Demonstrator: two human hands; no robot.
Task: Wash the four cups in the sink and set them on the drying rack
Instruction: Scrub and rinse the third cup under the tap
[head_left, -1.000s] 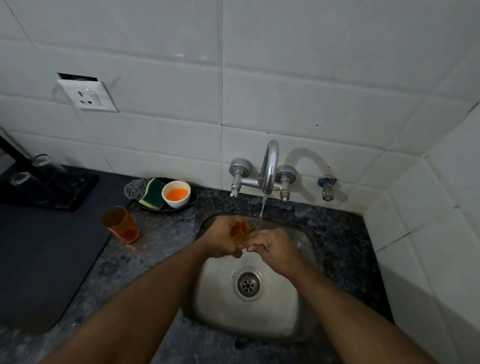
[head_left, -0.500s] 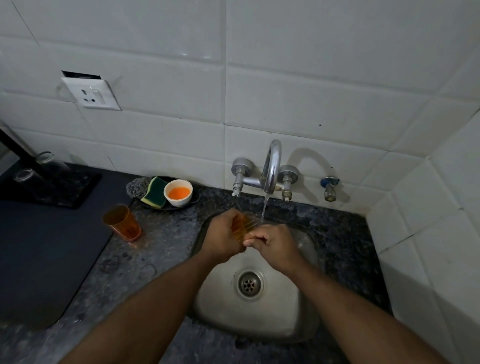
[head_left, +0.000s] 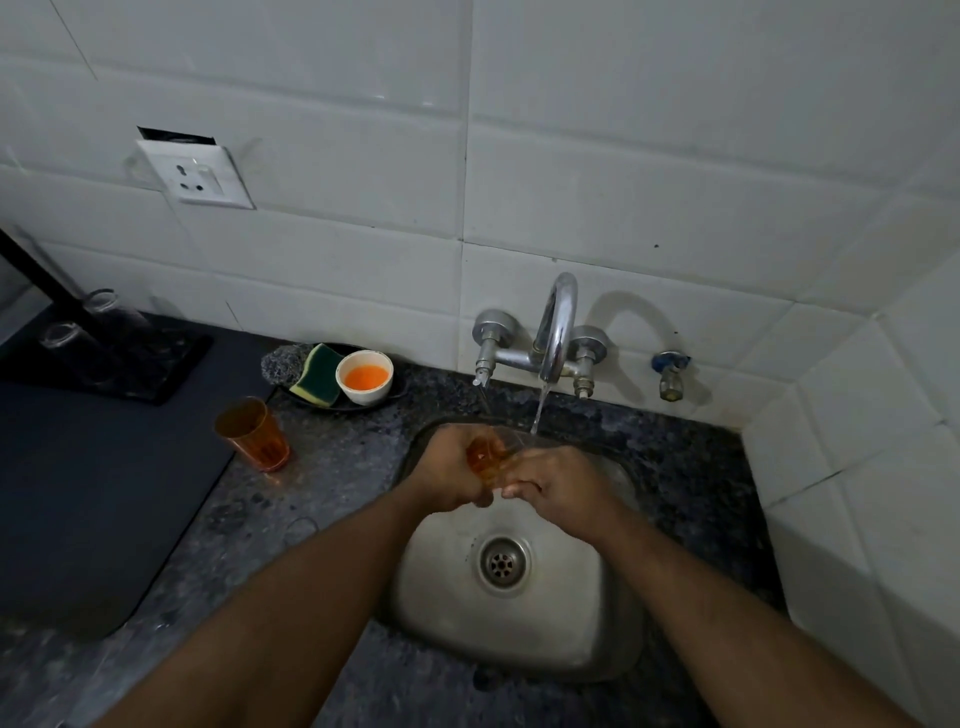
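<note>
Over the steel sink (head_left: 519, 634) my left hand (head_left: 449, 475) grips an orange see-through cup (head_left: 485, 457), held tilted under the water running from the tap (head_left: 556, 327). My right hand (head_left: 558, 486) is against the cup's other side, fingers curled on its rim. A second orange cup (head_left: 253, 434) stands upright on the granite counter, left of the sink. Two clear glasses (head_left: 67, 338) stand on a black tray (head_left: 150, 374) at the far left.
A dark mat (head_left: 78, 493) covers the counter left of the sink. A dish behind the sink holds a steel scrubber (head_left: 283, 361), a green-yellow sponge (head_left: 318, 374) and a white bowl of orange liquid (head_left: 364, 376). A small valve (head_left: 670, 371) sticks out of the tiled wall.
Both hands stay on the cup under the running water; they have shifted slightly around it. The cup on the counter has not moved.
</note>
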